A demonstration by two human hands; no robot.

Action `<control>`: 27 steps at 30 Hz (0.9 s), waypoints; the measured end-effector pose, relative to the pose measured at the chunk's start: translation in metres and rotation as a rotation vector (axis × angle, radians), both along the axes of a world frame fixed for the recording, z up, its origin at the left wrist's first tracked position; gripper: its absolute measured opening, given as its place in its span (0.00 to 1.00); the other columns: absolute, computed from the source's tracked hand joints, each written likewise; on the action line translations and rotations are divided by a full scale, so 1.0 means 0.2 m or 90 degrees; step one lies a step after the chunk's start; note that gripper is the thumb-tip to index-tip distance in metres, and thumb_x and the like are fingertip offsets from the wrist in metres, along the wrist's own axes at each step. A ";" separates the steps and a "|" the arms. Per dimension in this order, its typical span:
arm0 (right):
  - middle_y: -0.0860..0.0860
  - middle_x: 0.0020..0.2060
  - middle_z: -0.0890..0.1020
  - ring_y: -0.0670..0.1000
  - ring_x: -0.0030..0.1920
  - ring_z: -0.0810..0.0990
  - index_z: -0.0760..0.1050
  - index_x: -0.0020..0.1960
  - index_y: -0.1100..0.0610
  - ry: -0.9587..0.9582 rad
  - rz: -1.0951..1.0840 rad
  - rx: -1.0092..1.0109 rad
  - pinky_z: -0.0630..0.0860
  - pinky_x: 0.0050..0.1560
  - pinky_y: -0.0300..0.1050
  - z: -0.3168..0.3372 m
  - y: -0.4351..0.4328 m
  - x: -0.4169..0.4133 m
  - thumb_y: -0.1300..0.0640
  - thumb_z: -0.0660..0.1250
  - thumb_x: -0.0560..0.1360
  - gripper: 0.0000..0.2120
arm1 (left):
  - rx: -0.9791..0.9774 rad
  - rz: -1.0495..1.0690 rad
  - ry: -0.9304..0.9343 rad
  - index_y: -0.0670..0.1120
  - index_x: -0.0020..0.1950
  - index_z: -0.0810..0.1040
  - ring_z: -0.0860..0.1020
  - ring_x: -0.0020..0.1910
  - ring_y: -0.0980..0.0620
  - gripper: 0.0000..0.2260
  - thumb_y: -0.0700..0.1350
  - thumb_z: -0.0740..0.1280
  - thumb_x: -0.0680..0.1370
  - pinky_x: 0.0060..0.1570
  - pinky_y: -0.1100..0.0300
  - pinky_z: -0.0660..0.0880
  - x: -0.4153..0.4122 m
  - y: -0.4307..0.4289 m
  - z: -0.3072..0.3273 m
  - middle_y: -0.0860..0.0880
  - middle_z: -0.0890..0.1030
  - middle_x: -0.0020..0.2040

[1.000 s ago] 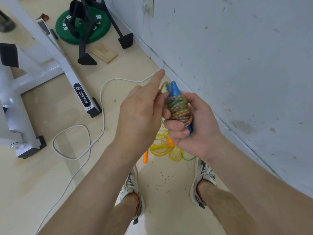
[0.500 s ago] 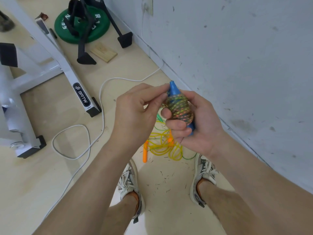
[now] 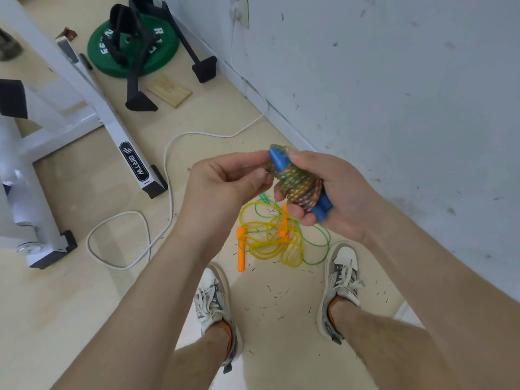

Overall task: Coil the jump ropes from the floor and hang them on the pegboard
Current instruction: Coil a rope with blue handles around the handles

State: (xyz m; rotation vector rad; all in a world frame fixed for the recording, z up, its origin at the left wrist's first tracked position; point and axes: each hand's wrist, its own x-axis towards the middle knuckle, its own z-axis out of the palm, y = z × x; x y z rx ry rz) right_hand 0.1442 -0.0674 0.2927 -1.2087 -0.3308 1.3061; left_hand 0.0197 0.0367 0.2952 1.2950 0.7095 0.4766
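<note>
Rope (image 3: 299, 190) is being clasped by curled fingers (image 3: 292, 213) of the right hand (image 3: 340, 198); its end is being pinched by the left hand (image 3: 225, 187), best tucked snugly.

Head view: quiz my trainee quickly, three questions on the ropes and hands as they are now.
1. True or false: the right hand grips the coiled blue-handled rope.
2. Where does the yellow rope lie? A on the floor ahead of the shoes; B on a pegboard; C in a box.
3. What colour are the yellow rope's handles?
Key: 1 true; 2 A; 3 orange.
</note>
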 end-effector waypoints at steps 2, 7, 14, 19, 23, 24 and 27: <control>0.62 0.35 0.78 0.54 0.24 0.72 0.72 0.51 0.63 -0.058 0.000 0.000 0.64 0.21 0.39 0.01 -0.01 0.01 0.53 0.62 0.79 0.12 | -0.031 -0.001 -0.009 0.42 0.53 0.82 0.81 0.42 0.50 0.13 0.30 0.62 0.78 0.53 0.52 0.78 0.01 0.00 0.01 0.44 0.85 0.42; 0.60 0.34 0.80 0.55 0.25 0.74 0.71 0.49 0.60 -0.242 0.034 -0.072 0.67 0.24 0.41 0.00 -0.02 0.02 0.53 0.66 0.79 0.10 | 0.121 -0.015 0.072 0.49 0.54 0.81 0.81 0.40 0.49 0.11 0.35 0.66 0.77 0.48 0.52 0.80 0.01 -0.01 0.05 0.46 0.85 0.40; 0.54 0.33 0.79 0.49 0.23 0.76 0.71 0.53 0.57 -0.460 0.090 -0.172 0.69 0.23 0.40 -0.03 -0.02 0.02 0.50 0.68 0.77 0.12 | 0.602 -0.091 0.232 0.49 0.47 0.77 0.76 0.45 0.53 0.03 0.47 0.65 0.76 0.47 0.54 0.75 0.02 -0.01 -0.06 0.55 0.75 0.44; 0.45 0.40 0.79 0.44 0.32 0.77 0.74 0.54 0.48 -0.658 0.167 -0.199 0.76 0.37 0.45 -0.06 -0.03 0.00 0.44 0.69 0.74 0.12 | 0.203 -0.147 0.305 0.47 0.31 0.73 0.65 0.31 0.57 0.07 0.48 0.63 0.68 0.35 0.55 0.62 0.03 -0.01 0.02 0.53 0.67 0.31; 0.44 0.36 0.80 0.40 0.28 0.77 0.77 0.54 0.49 -0.612 0.140 -0.116 0.75 0.34 0.42 -0.04 -0.02 0.00 0.48 0.70 0.75 0.09 | 0.059 -0.097 0.204 0.48 0.23 0.68 0.61 0.28 0.55 0.12 0.43 0.67 0.64 0.33 0.58 0.57 0.02 0.00 0.04 0.53 0.63 0.26; 0.44 0.35 0.80 0.40 0.27 0.77 0.77 0.54 0.49 -0.577 0.136 -0.105 0.73 0.30 0.39 -0.04 -0.02 0.00 0.49 0.69 0.76 0.08 | 0.072 -0.093 0.195 0.48 0.23 0.67 0.59 0.28 0.54 0.13 0.43 0.68 0.64 0.32 0.58 0.56 0.02 0.00 0.04 0.52 0.62 0.26; 0.46 0.33 0.80 0.44 0.26 0.75 0.79 0.54 0.52 -0.470 0.153 -0.093 0.70 0.24 0.39 -0.02 -0.04 0.02 0.53 0.69 0.77 0.06 | 0.121 -0.101 0.172 0.46 0.27 0.66 0.58 0.28 0.54 0.14 0.45 0.70 0.66 0.29 0.61 0.56 0.00 0.02 0.04 0.50 0.60 0.27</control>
